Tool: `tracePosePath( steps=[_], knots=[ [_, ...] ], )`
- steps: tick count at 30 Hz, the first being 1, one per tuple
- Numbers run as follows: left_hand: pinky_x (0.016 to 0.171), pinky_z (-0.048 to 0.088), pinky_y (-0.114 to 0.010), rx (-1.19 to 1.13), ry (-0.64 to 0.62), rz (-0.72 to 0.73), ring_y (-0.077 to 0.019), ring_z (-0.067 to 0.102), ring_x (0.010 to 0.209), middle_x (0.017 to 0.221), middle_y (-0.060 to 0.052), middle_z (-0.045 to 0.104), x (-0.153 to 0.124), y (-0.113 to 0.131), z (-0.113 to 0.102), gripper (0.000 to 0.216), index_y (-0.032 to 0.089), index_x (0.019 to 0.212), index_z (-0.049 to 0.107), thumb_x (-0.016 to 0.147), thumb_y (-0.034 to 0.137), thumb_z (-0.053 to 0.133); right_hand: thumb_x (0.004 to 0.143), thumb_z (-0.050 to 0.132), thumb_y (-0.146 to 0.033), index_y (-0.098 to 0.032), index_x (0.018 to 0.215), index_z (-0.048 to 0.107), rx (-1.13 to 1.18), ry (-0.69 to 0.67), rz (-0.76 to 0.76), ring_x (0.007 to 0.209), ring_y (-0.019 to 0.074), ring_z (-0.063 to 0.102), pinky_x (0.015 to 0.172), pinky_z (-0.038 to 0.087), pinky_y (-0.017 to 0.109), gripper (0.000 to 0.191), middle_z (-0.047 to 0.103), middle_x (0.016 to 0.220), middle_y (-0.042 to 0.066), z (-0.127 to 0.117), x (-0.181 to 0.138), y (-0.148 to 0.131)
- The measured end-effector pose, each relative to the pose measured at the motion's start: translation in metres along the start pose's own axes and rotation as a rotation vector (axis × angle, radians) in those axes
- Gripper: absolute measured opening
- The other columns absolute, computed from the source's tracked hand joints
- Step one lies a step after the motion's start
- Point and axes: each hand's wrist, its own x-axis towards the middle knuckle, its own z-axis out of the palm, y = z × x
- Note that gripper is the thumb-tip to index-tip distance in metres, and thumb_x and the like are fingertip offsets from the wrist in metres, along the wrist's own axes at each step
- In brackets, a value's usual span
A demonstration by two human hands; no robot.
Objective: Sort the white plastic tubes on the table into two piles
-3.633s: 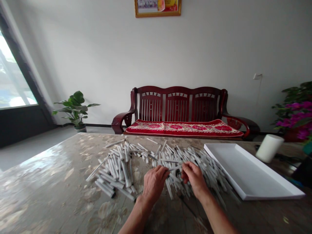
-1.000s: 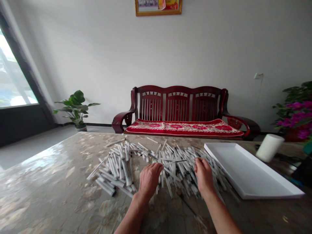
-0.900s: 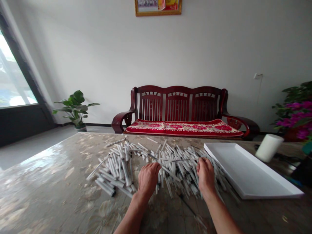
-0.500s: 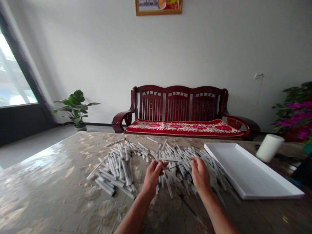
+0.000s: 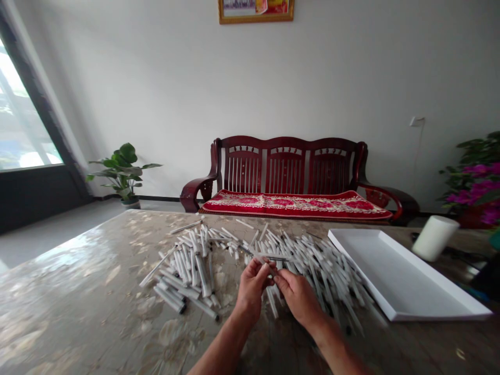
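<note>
My left hand is closed, thumb against fingers, on a thin whitish pen-like tube that slants up and left out of its grip. Close against it on the right, my right hand is closed too, its thumb and fingertips pinched at the lower end of the same tube. What exactly lies between those fingertips is hidden. Around and beyond the hands spreads a loose heap of whitish pen-like tubes, some with dark ends. Left of my hands lies a second pile of similar tubes.
A shallow white tray stands on the patterned table at the right. Behind it is a white roll or cylinder. A red wooden bench stands past the far table edge, with a potted plant to its left.
My right hand has moved left and down from the right-hand heap to meet my left hand at the tube. My left hand has shifted slightly right and down. The piles look unchanged.
</note>
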Motion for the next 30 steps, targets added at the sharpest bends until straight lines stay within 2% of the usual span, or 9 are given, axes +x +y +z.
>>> tracePosePath(
  steps=[6,10,12,14,16,18,21,25,30],
  knots=[
    [0.052,0.046,-0.018,0.036,0.229,0.057,-0.0072,0.056,0.052,0.066,0.000,0.067,0.018,0.001,-0.017,0.048,0.015,0.071,0.060,0.049,0.048,0.088,0.094,0.053,-0.021,-0.022,0.085,0.065,-0.333,0.154,-0.172,0.083,0.0201,0.066,0.071,0.042,0.027,0.016,0.072,0.083,0.004,0.002,-0.001,0.009],
    [0.054,0.048,-0.023,0.383,0.179,0.117,-0.0140,0.061,0.060,0.069,-0.003,0.069,0.027,0.001,-0.026,0.036,0.015,0.077,0.065,0.064,0.046,0.077,0.095,0.053,-0.022,-0.021,0.098,0.066,-0.367,0.256,-0.116,0.086,0.0213,0.066,0.076,0.045,0.030,0.013,0.072,0.091,0.006,0.001,0.000,0.017],
    [0.059,0.051,-0.026,0.596,0.138,0.156,-0.0187,0.066,0.070,0.080,-0.006,0.072,0.027,0.004,-0.027,0.032,0.015,0.089,0.070,0.075,0.043,0.067,0.095,0.053,-0.021,-0.019,0.108,0.066,-0.378,0.299,-0.115,0.093,0.0235,0.064,0.083,0.046,0.034,0.019,0.071,0.101,0.008,-0.001,0.000,0.017],
    [0.069,0.052,-0.030,0.853,0.180,0.217,-0.0213,0.067,0.082,0.097,-0.009,0.074,0.025,0.011,-0.028,0.032,0.016,0.105,0.070,0.084,0.036,0.058,0.094,0.052,-0.020,-0.019,0.113,0.065,-0.364,0.308,-0.142,0.101,0.0247,0.061,0.090,0.046,0.038,0.023,0.069,0.109,0.010,-0.002,-0.001,0.011],
    [0.083,0.049,-0.035,1.174,0.293,0.321,-0.0231,0.066,0.094,0.112,-0.010,0.071,0.022,0.022,-0.032,0.033,0.018,0.116,0.067,0.088,0.028,0.052,0.093,0.053,-0.019,-0.022,0.115,0.066,-0.327,0.241,-0.195,0.108,0.0243,0.059,0.096,0.044,0.039,0.026,0.067,0.117,0.009,-0.001,-0.004,0.003],
    [0.092,0.044,-0.039,1.510,0.394,0.417,-0.0277,0.059,0.109,0.120,-0.010,0.068,0.019,0.035,-0.041,0.035,0.022,0.119,0.067,0.089,0.025,0.051,0.091,0.056,-0.022,-0.026,0.120,0.066,-0.301,0.105,-0.274,0.121,0.0242,0.053,0.105,0.040,0.041,0.031,0.063,0.128,0.007,0.004,-0.008,-0.008],
    [0.095,0.039,-0.043,1.812,0.508,0.413,-0.0317,0.052,0.118,0.130,-0.009,0.062,0.016,0.050,-0.056,0.038,0.025,0.125,0.065,0.089,0.026,0.051,0.091,0.060,-0.034,-0.032,0.131,0.059,-0.306,-0.122,-0.401,0.142,0.0252,0.032,0.119,0.022,0.046,0.040,0.048,0.148,0.001,0.014,-0.014,-0.022],
    [0.092,0.038,-0.045,1.986,0.496,0.226,-0.0332,0.055,0.114,0.128,-0.013,0.063,0.016,0.056,-0.072,0.041,0.024,0.127,0.064,0.090,0.025,0.046,0.096,0.052,-0.043,-0.032,0.137,0.054,-0.294,-0.325,-0.432,0.147,0.0249,0.021,0.122,0.007,0.051,0.043,0.043,0.153,0.000,0.025,-0.017,-0.030],
    [0.089,0.040,-0.044,2.064,0.437,0.111,-0.0319,0.059,0.109,0.126,-0.015,0.064,0.015,0.058,-0.078,0.044,0.024,0.125,0.065,0.091,0.019,0.037,0.098,0.048,-0.039,-0.031,0.139,0.051,-0.300,-0.337,-0.343,0.147,0.0261,0.022,0.122,0.005,0.053,0.042,0.046,0.151,0.001,0.025,-0.012,-0.021]
  ],
)
